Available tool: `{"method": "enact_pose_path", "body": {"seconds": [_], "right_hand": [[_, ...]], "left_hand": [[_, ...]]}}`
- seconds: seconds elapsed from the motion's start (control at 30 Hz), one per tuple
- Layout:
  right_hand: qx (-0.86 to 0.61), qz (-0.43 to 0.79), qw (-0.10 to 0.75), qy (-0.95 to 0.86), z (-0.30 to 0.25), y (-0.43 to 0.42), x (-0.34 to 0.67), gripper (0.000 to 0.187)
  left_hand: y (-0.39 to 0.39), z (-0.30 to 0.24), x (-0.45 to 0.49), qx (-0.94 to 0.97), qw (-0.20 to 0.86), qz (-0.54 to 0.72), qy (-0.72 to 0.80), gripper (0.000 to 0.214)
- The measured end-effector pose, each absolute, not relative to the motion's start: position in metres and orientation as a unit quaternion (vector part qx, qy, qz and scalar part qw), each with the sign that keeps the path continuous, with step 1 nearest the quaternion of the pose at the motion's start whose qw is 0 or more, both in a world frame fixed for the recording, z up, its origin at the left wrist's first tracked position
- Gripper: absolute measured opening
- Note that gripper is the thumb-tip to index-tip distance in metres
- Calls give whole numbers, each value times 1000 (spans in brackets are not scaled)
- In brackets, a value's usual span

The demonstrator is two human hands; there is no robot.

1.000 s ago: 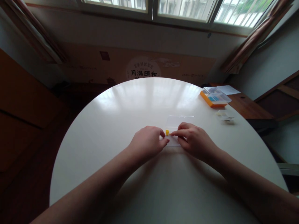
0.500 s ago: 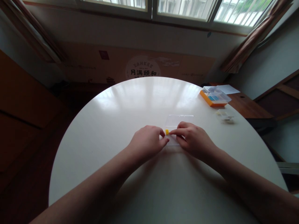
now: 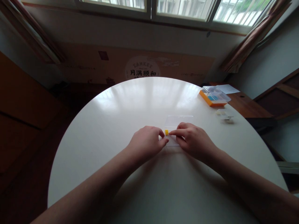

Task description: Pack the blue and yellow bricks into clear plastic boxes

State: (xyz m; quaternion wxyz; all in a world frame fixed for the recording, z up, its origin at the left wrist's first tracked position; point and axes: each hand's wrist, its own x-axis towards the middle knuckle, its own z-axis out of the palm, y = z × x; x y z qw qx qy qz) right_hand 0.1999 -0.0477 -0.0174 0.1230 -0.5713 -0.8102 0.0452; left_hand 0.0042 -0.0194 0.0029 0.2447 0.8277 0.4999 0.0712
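Note:
A shallow clear plastic case (image 3: pixel 180 121) lies on the white table, its near part partly covered by my right hand. At its left side sits a small block of yellow pieces (image 3: pixel 166 132), too small to name more exactly. My left hand (image 3: pixel 149 138) is beside the left edge of the case, thumb and fingers curved with a gap between them. From the other side, my right hand (image 3: pixel 192 137) reaches over the case, its index finger stretched to the yellow pieces; the fingertip looks to be touching them. The other right fingers are bent, and nothing shows held in either hand.
An orange-and-clear box (image 3: pixel 215 96) with something blue inside stands at the table's back right edge. Nearer lies a small clear container (image 3: pixel 224 115) with blurred contents. Behind them, a white sheet (image 3: pixel 227 89) rests on a brown wooden surface (image 3: pixel 254 105).
Both hands and the clear case keep nearly the same places. The whole view has shifted very slightly; the right index finger stays at the yellow pieces.

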Motion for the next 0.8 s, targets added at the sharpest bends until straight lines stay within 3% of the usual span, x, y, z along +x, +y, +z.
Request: {"method": "enact_pose_path", "body": {"seconds": [0.3, 0.53, 0.67, 0.8], "right_hand": [[-559, 36, 180, -809, -4, -63, 209, 33], [-521, -57, 390, -757, 15, -65, 237, 26], [-534, -43, 363, -762, 8, -50, 247, 45], [-532, 74, 327, -778, -4, -37, 253, 40]], "left_hand": [[-18, 4, 1, 824, 256, 90, 498, 35], [-9, 6, -7, 793, 237, 136, 545, 33], [-7, 0, -6, 794, 243, 225, 510, 43], [-5, -8, -5, 827, 275, 253, 419, 50]]}}
